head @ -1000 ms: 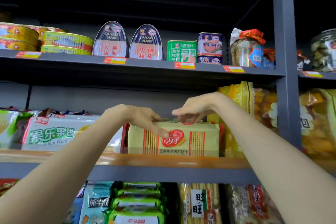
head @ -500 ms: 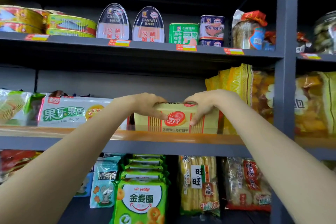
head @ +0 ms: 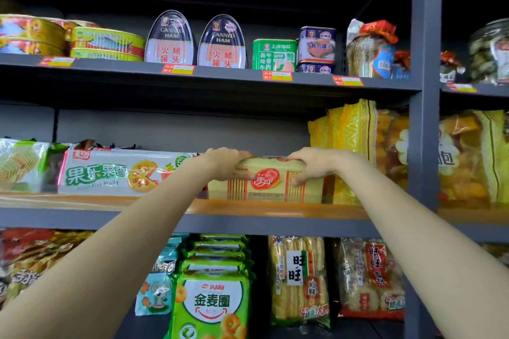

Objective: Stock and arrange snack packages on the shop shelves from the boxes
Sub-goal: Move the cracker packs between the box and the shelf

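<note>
Cracker pack (head: 271, 184), the yellow one with the red heart logo, is sitting on the wooden middle shelf (head: 82, 202), a bit right of the shelf's middle and close to its front edge. Its long axis runs left to right, parallel to that front edge, with the printed face turned out toward the aisle.

Going left to right: there's a green-and-white wafer bag (head: 19, 165) at the left end of the shelf, then the long white Fun Fruity box (head: 110, 173) lying the same way as the crackers, just beside them. Next comes the left hand (head: 228, 164), curled over the pack's top left corner with the thumb down on the front face. Then the right hand (head: 311, 165), doing the mirror thing on the top right part, fingers wrapped over the top edge and onto the front. So each grip is pinching the pack from above, one per end, and neither is really nearer, they're pretty much level. Right of that stand the tall yellow bags (head: 347, 146), touching or almost touching the pack's right end, hard to say which.

My guess is the pack is being squared up or nudged back. Since it lies crosswise to both arms, any push goes straight toward the back wall, with little room to slide right.
</note>
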`<state>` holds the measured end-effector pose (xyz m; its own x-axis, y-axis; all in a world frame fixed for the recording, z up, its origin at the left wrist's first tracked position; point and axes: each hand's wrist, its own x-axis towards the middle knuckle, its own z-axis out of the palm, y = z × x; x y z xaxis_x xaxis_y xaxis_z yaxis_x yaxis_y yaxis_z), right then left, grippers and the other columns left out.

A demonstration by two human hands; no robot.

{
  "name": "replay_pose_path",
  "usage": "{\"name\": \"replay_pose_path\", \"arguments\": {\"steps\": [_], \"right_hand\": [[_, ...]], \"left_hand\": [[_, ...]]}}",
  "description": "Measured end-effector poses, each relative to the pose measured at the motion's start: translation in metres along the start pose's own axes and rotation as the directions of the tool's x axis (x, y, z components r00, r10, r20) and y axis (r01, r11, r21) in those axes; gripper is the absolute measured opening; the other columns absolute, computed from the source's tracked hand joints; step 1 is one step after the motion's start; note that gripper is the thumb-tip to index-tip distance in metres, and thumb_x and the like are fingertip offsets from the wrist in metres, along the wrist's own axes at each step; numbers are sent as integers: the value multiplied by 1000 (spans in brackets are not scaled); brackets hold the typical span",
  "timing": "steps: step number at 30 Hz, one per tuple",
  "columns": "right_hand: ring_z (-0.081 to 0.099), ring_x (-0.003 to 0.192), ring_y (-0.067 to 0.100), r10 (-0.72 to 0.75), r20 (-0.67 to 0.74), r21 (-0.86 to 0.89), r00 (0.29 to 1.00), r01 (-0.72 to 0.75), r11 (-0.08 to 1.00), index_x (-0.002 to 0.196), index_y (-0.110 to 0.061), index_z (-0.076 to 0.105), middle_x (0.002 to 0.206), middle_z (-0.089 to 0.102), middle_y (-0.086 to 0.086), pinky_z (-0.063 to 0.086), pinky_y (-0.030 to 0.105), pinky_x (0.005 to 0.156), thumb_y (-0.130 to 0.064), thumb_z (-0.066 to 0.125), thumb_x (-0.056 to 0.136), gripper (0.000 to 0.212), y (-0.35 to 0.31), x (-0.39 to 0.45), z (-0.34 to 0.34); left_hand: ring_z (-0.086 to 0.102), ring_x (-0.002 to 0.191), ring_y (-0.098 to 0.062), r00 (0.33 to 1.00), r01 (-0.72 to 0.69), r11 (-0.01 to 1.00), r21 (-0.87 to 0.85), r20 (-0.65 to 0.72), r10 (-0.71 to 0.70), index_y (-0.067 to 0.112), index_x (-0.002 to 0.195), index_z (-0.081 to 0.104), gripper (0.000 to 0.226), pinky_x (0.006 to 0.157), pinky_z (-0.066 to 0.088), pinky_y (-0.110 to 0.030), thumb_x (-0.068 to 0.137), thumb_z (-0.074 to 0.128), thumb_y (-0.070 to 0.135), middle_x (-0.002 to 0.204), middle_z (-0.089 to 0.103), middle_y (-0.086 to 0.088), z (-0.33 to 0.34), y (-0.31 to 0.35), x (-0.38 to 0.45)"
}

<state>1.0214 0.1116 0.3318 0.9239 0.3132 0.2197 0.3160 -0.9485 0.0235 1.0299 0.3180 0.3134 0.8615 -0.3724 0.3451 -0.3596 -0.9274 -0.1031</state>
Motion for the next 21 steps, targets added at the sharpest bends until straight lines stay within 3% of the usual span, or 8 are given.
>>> {"name": "replay_pose_path", "arguments": {"steps": [6,10,12,16,21], "right_hand": [[42,128,23,-80,-110,-32,991,77,996,143,-22,37,143,44,2,37,34,102,-42,46,96,51,-8,-4,2],[39,130,24,-92,-156,-63,984,83,995,140,-21,43,142,46,1,34,36,104,-36,40,100,43,-11,-5,4],[42,128,23,-111,-169,-55,979,103,993,139,-22,45,139,50,0,35,37,104,-35,41,100,41,-11,-5,7],[50,121,19,-142,-180,0,973,144,990,133,-24,52,129,59,-2,41,37,101,-32,41,100,36,-10,-6,5],[55,113,15,-162,-173,22,972,168,986,126,-23,59,121,63,-4,45,34,96,-30,38,101,33,-9,-9,2]], "left_hand": [[52,117,-24,997,-46,999,-6,-64,45,26,143,32,55,101,37,-37,94,41,49,128,56,-3,-3,-14,-5],[50,122,-19,992,-65,988,142,-95,79,28,144,27,50,110,20,-37,98,32,46,124,59,0,1,-16,-8],[49,123,-16,989,-69,989,127,-120,84,29,143,32,47,112,16,-39,99,31,44,124,59,3,1,-20,-7],[51,121,-17,983,-77,997,13,-165,78,25,138,43,41,110,26,-40,99,36,37,125,59,3,-3,-22,-9],[53,116,-17,969,-95,995,4,-231,93,23,134,50,37,97,35,-30,100,38,31,128,58,2,-5,-21,-10]]}}
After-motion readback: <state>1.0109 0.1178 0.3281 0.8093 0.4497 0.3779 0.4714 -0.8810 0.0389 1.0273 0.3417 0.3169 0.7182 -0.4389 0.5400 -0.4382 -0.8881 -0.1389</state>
